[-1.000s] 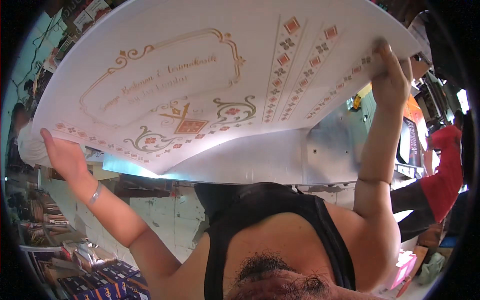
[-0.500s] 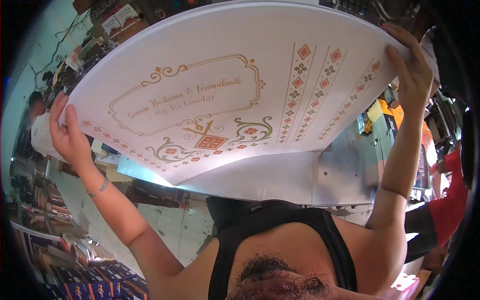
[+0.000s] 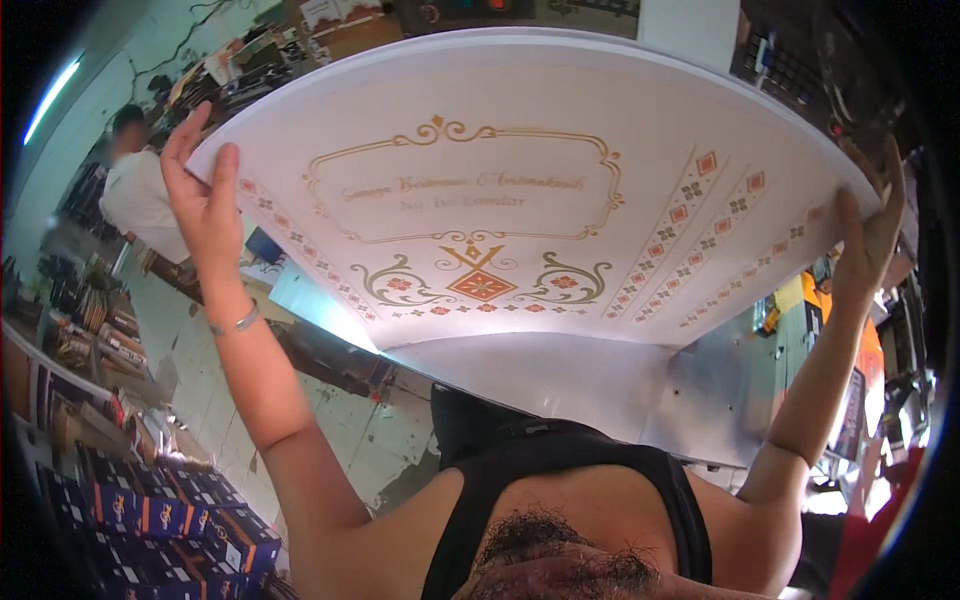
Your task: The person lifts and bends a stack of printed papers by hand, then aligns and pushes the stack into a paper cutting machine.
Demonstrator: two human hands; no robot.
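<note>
A large stack of white printed paper sheets [image 3: 540,160] stands raised and bowed in front of me. Its printed face carries a gold scrolled frame with lettering, red diamonds and green leafy scrolls. At the left upper corner, my left hand [image 3: 208,205] grips the stack's side edge between thumb and fingers. My right hand [image 3: 868,225] clasps the opposite corner, its thumb on the printed side. The lower edge of the sheets meets a shiny metal tabletop [image 3: 560,385] close to my body. What lies behind the stack is hidden.
Dark blue boxes [image 3: 180,520] with orange marks are piled at the lower left. A person in a white top [image 3: 145,195] is at the far left. Orange packaging [image 3: 868,350] lies beyond my right forearm, with a red-clothed person [image 3: 890,520] at the right edge. Crowded shelves [image 3: 90,335] line the left.
In the view, the stack and both hands have shifted right and slightly down. The stack appears more level from side to side, still held at both ends.
</note>
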